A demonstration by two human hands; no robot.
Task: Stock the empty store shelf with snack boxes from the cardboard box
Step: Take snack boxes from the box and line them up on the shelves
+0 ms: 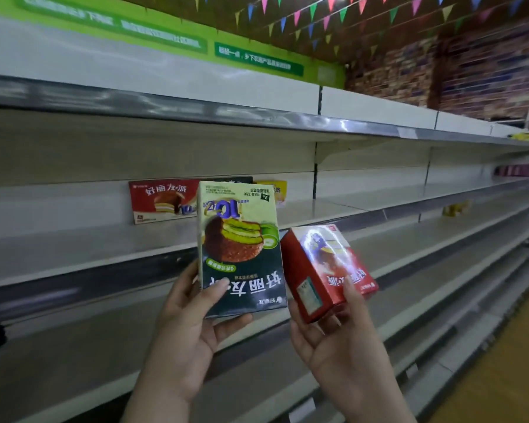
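While raised: left hand (190,328) grips green box (242,248) | right hand (342,340) grips red box (324,270)

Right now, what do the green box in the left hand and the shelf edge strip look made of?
Green box: likely printed paperboard with a glossy coat, going by its crisp folded edges and sheen. Shelf edge strip: probably metal or clear plastic, since it shows streaky reflections; blur leaves that open.

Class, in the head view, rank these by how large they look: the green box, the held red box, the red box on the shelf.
1. green box
2. held red box and red box on the shelf: alike, and nearness makes it unsure.
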